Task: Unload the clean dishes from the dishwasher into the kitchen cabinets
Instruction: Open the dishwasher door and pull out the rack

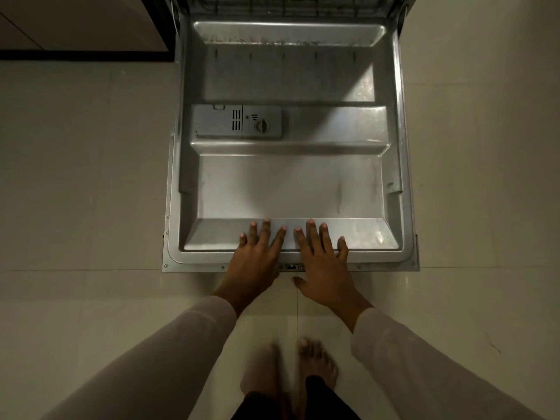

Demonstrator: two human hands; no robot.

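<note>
The dishwasher door [288,183] lies folded down flat in front of me, its steel inner face up. A grey detergent dispenser [238,121] sits on its left half. Both hands rest on the door's near edge. My left hand [257,256] lies flat with fingers spread over the rim, thumb hidden below. My right hand [321,262] lies beside it, fingers over the rim and thumb hanging below the edge. Neither hand holds a dish. The lower rack [288,6] shows only as dark wires at the top; I see no dishes.
Pale floor tiles [85,177] surround the door on both sides. A dark-edged cabinet front [81,28] stands at the top left. My bare feet [291,368] stand just behind the door's near edge.
</note>
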